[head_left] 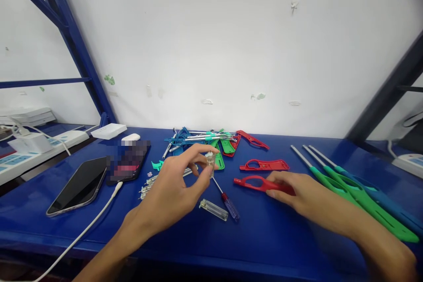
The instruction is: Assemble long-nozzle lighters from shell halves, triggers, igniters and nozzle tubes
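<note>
Between the thumb and fingers of my left hand, a small clear lighter fuel tank is held upright above the table. My right hand pinches the right end of a red lighter casing half, low over the table. Behind it lies another red casing half, inner side up. A second clear fuel tank rests near the front, beside a screwdriver with a purple and red handle. More clear tanks are partly hidden behind my left hand.
Blue, green and red casing parts with metal rods are piled near the wall. Long green lighters and a blue lighter lie at right. Two phones and a white cable are at left. Blue frame posts flank the table.
</note>
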### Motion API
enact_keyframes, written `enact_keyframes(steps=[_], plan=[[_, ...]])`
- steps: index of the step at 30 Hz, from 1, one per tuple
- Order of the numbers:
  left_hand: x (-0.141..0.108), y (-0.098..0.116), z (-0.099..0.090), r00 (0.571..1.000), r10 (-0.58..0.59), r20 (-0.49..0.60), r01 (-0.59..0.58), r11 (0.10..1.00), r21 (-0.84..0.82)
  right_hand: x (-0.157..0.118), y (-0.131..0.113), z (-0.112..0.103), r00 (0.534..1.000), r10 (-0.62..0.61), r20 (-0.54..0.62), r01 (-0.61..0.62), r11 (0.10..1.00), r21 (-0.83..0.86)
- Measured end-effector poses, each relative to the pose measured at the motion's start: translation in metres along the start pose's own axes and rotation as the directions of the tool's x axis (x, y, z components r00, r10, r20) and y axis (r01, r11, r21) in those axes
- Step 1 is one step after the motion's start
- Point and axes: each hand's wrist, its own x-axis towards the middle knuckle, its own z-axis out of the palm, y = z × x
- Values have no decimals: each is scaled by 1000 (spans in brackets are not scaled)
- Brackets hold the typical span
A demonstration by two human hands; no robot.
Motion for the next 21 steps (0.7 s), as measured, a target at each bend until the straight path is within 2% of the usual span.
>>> enact_keyframes(steps=[5, 7, 8, 10, 12, 14, 18, 21], plan=[[8, -7, -18, 995, -10, -103, 33, 973, 228, -4, -15, 6, 999, -25, -20, 25, 1000, -3], [10, -13, -27, 994, -32, -103, 61, 955, 289, -7, -21, 9, 996, -58, -71, 57, 998, -10], [10, -16, -29, 996, -51, -71, 71, 945, 320, -9, -24, 10, 989, -83, -120, 81, 997, -19], [7, -22, -31, 993, -101, 60, 69, 912, 405, -11, -30, 10, 961, -133, -241, 125, 991, -50], [2, -27, -26, 961, -159, 225, 28, 869, 494, -12, -33, 8, 932, -169, -320, 149, 985, -86], [-4, -30, -17, 923, -189, 336, -22, 845, 534, -13, -34, 4, 923, -189, -334, 157, 980, -121], [-9, -30, -3, 910, -175, 376, -56, 847, 529, -15, -22, 0, 904, -216, -368, 160, 971, -176], [-6, -34, -14, 926, -186, 328, -25, 838, 546, -14, 8, 0, 885, -188, -426, 119, 976, -183]])
